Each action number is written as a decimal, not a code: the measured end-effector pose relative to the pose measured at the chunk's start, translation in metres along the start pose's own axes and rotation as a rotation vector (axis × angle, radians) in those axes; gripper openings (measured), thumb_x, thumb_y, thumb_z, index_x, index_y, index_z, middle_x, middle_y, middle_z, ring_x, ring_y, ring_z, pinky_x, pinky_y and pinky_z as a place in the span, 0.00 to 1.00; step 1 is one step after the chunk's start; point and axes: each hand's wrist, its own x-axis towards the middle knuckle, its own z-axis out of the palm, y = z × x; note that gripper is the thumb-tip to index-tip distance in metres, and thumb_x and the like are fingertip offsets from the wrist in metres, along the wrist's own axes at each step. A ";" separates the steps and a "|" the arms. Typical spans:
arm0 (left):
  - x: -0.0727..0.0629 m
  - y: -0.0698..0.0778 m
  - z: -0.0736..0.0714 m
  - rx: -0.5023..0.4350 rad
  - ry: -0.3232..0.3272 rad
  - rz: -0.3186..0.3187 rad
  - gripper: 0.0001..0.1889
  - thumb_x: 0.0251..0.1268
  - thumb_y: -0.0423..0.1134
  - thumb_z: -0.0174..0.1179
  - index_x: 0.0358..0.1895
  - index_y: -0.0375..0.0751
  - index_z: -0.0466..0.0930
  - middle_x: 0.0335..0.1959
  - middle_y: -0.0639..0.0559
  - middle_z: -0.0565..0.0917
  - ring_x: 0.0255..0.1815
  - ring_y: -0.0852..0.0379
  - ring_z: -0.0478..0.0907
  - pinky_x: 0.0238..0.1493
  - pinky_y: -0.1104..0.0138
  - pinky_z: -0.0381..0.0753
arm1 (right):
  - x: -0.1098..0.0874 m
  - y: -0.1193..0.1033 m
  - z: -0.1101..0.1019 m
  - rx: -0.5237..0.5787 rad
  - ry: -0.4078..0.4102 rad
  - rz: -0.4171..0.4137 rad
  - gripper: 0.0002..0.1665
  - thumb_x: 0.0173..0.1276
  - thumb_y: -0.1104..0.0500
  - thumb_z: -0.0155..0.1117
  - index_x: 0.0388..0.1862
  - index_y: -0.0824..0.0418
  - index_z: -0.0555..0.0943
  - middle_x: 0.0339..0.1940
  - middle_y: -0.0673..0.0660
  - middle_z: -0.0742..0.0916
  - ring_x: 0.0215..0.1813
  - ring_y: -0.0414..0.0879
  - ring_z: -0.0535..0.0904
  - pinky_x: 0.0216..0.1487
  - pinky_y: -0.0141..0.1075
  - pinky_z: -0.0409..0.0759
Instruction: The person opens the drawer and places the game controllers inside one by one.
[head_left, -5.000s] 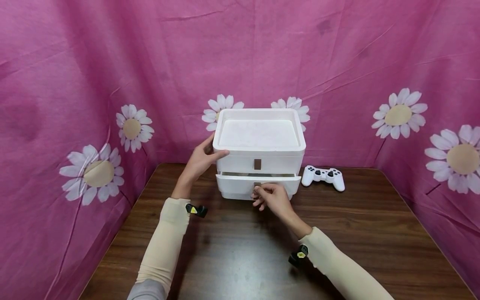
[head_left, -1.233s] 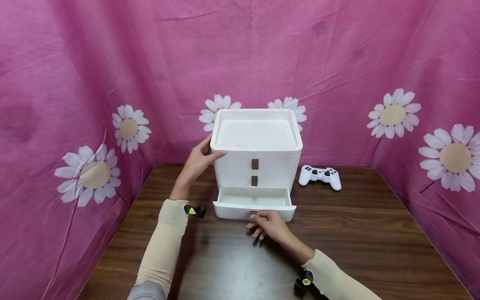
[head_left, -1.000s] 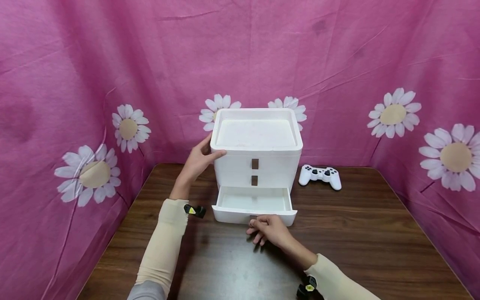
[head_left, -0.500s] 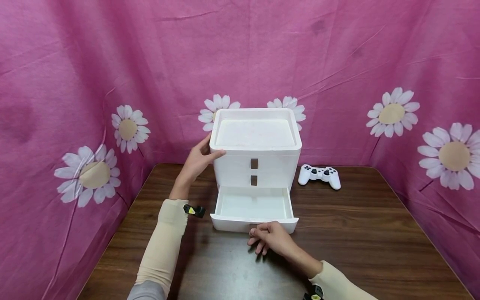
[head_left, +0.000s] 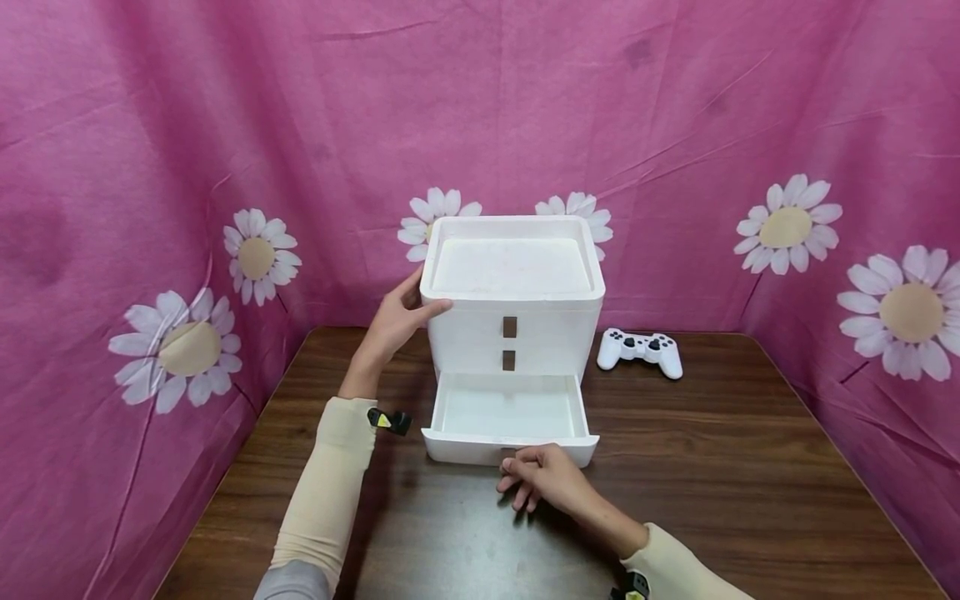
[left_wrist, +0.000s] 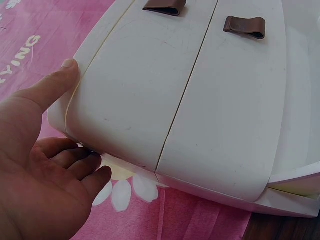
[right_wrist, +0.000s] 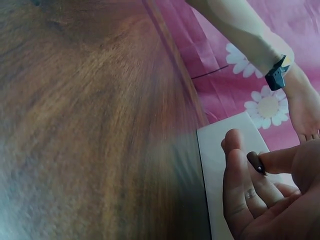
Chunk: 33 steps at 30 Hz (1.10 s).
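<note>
There's a white game controller point(head_left: 640, 353) on my right, flat on the dark wood-grained table point(head_left: 720, 450), thumbsticks point(head_left: 629, 342) up! Behind it I see creased pink cloth point(head_left: 480, 100), white daisies point(head_left: 785, 228) across it, pale lettering point(left_wrist: 20, 57) too.

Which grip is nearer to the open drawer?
Right: the right grip pinches the brown tab on the front of the drawer. The left grip holds the cabinet near its top, above the drawer.

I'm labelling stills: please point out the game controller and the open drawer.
Game controller point(head_left: 641, 352): head view, middle of its white body.
Open drawer point(head_left: 510, 410): head view, its bare inside floor.
</note>
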 end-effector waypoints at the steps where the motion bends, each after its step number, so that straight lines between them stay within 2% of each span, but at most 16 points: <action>1: 0.000 0.000 0.000 0.002 0.000 0.002 0.46 0.69 0.50 0.74 0.85 0.68 0.57 0.85 0.59 0.65 0.76 0.53 0.72 0.69 0.53 0.79 | 0.000 -0.001 0.000 -0.007 -0.003 0.003 0.19 0.83 0.58 0.61 0.42 0.76 0.85 0.38 0.68 0.93 0.23 0.40 0.86 0.23 0.30 0.82; 4: 0.000 0.000 0.000 0.001 -0.001 0.005 0.46 0.69 0.50 0.74 0.85 0.69 0.57 0.84 0.58 0.65 0.75 0.53 0.73 0.68 0.53 0.79 | -0.001 -0.002 -0.002 -0.046 -0.013 0.001 0.20 0.83 0.58 0.60 0.44 0.77 0.85 0.37 0.67 0.94 0.24 0.40 0.86 0.24 0.31 0.82; 10: 0.000 0.001 0.001 0.000 -0.005 -0.001 0.46 0.69 0.51 0.74 0.85 0.70 0.57 0.84 0.59 0.65 0.75 0.53 0.73 0.66 0.55 0.81 | -0.007 -0.007 -0.015 -0.201 -0.009 -0.035 0.16 0.82 0.59 0.61 0.49 0.74 0.87 0.32 0.63 0.93 0.24 0.43 0.86 0.23 0.36 0.84; 17: -0.001 0.000 0.000 -0.003 -0.001 -0.005 0.47 0.68 0.52 0.75 0.85 0.69 0.56 0.84 0.59 0.65 0.74 0.53 0.73 0.64 0.57 0.81 | -0.019 -0.025 -0.043 -0.393 0.044 -0.099 0.12 0.80 0.60 0.64 0.42 0.69 0.89 0.30 0.61 0.93 0.23 0.49 0.87 0.22 0.40 0.84; 21: -0.002 0.000 -0.001 -0.005 -0.004 -0.009 0.47 0.68 0.53 0.75 0.85 0.71 0.57 0.83 0.58 0.67 0.73 0.53 0.74 0.60 0.58 0.83 | -0.024 -0.038 -0.065 -0.443 0.105 -0.127 0.10 0.79 0.62 0.65 0.42 0.67 0.89 0.29 0.59 0.92 0.24 0.51 0.87 0.22 0.45 0.85; 24: -0.003 0.000 -0.001 0.004 0.001 -0.016 0.47 0.67 0.53 0.75 0.84 0.72 0.57 0.83 0.59 0.67 0.73 0.53 0.74 0.60 0.58 0.83 | -0.026 -0.047 -0.085 -0.452 0.153 -0.146 0.09 0.78 0.64 0.65 0.43 0.69 0.89 0.29 0.58 0.92 0.25 0.54 0.89 0.24 0.46 0.87; 27: -0.002 0.000 -0.001 0.010 0.003 -0.019 0.46 0.67 0.53 0.75 0.84 0.72 0.58 0.82 0.58 0.69 0.72 0.53 0.75 0.60 0.58 0.84 | -0.027 -0.056 -0.106 -0.470 0.207 -0.160 0.09 0.78 0.65 0.64 0.45 0.71 0.88 0.29 0.59 0.92 0.27 0.57 0.90 0.26 0.45 0.88; 33: -0.001 -0.001 -0.001 0.009 0.001 -0.013 0.45 0.68 0.52 0.75 0.84 0.71 0.59 0.79 0.52 0.73 0.72 0.52 0.75 0.60 0.60 0.83 | -0.023 -0.072 -0.155 -0.558 0.281 -0.184 0.09 0.77 0.63 0.68 0.46 0.69 0.89 0.33 0.61 0.93 0.29 0.53 0.90 0.27 0.41 0.88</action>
